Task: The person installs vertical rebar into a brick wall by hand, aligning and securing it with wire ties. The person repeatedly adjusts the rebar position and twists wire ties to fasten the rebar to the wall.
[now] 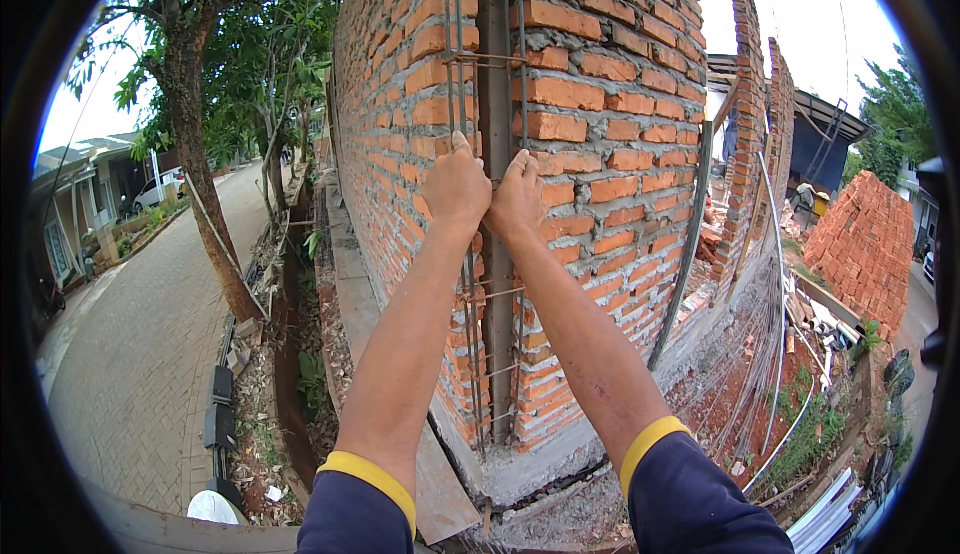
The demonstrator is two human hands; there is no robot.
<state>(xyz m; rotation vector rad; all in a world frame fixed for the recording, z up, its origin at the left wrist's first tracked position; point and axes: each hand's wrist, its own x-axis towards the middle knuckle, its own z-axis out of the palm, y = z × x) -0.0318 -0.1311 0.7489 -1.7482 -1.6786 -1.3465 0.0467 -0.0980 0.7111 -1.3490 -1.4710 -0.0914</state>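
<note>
A rough orange brick wall (590, 94) forms a corner, where a cage of thin rusty steel bars (490, 304) stands upright in the gap. The left hand (455, 189) has its grip closed around one vertical bar; the right hand (517, 199) closes on the neighbouring bar, both at the same height.

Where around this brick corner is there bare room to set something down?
Bare: the concrete ledge left of the brick wall, and the paved road. Crowded: the rebar cage under both hands, and the rubble ground beside the brick pile.
</note>
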